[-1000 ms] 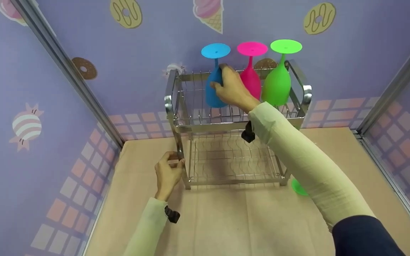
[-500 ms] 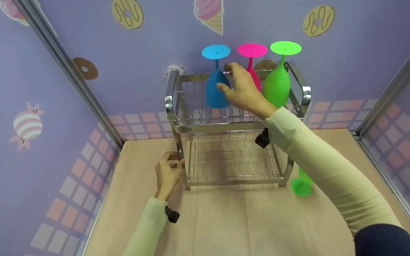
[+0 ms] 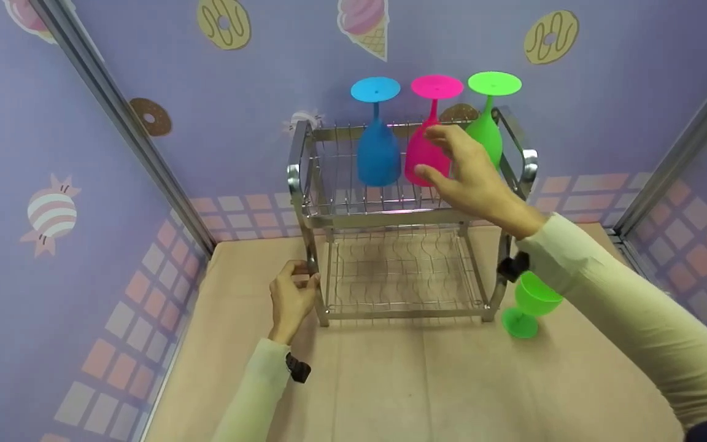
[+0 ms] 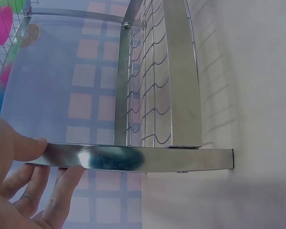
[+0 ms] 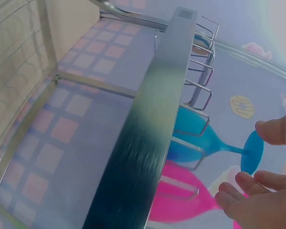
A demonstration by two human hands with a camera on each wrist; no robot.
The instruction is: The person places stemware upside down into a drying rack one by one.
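Blue stemmed goblet (image 3: 378, 156), upturned on the upper tier (image 3: 384, 219) of a silver metal rack (image 3: 412, 315). Left: your left hand (image 3: 293, 298) pinches the rack's left post (image 4: 157, 159). Centre: beside the blue goblet, an upturned pink stemmed goblet (image 3: 418, 151); before it, your right hand (image 3: 476, 178), thumb and fingers wide apart, partly covers an upturned green stemmed goblet (image 3: 486, 126). Right: a second green goblet (image 3: 536, 296) stands upright on the beige bench (image 3: 384, 380).

before me, lilac walls (image 3: 292, 55) carry printed doughnuts (image 3: 210, 23), ice cream cones (image 3: 363, 17) and striped sweets (image 3: 51, 212), with pink and pale squares (image 3: 263, 220) low down; grey metal strips (image 3: 121, 116) line the corners, and a creased tan sheet (image 3: 378, 380) spreads below.
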